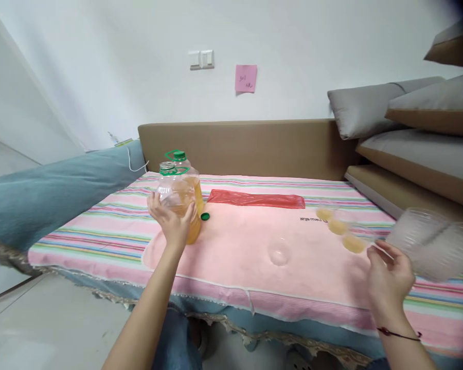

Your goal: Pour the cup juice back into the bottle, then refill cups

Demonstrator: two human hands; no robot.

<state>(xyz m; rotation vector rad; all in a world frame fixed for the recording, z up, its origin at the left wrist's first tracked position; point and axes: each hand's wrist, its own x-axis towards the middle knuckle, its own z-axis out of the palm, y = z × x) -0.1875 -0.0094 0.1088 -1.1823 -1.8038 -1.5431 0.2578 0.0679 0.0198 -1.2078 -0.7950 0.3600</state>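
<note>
My left hand is wrapped around the near side of a clear plastic jug, thumb on the right and fingers on the left. The jug has no cap, a green handle ring and yellow liquid in its lower part. Behind it stands a second jug with its green cap on. A loose green cap lies beside them. My right hand pinches the rim of a clear cup holding yellow liquid, the nearest of three in a slanting row. One clear cup without liquid stands mid-mat.
Stacked clear cups lie at the right, close to my right hand. A folded red plastic bag lies along the back of the pink mat. Cushions are piled at the right; a blue-covered armrest borders the left.
</note>
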